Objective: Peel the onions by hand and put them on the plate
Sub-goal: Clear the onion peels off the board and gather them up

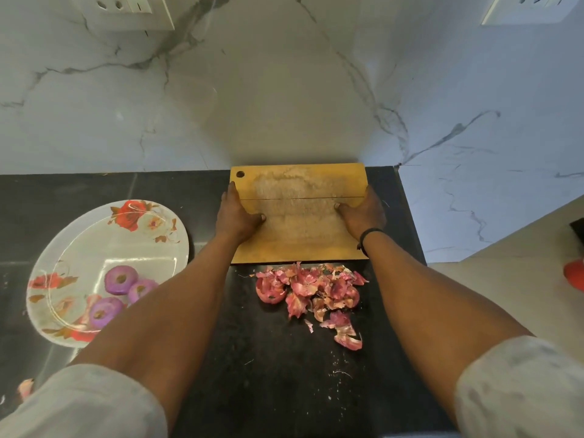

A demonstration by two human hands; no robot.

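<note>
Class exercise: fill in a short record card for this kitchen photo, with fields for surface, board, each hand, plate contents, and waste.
surface: black counter against a marble wall
board: wooden cutting board, nothing lying on it
left hand: holds the board's left edge
right hand: holds the board's right edge
plate contents: three peeled onions on the flowered plate
waste: onion skins heaped on the counter, near side of the board

Both hands, left [236, 213] and right [363, 214], reach forward (thumbs inward), gripping.
</note>
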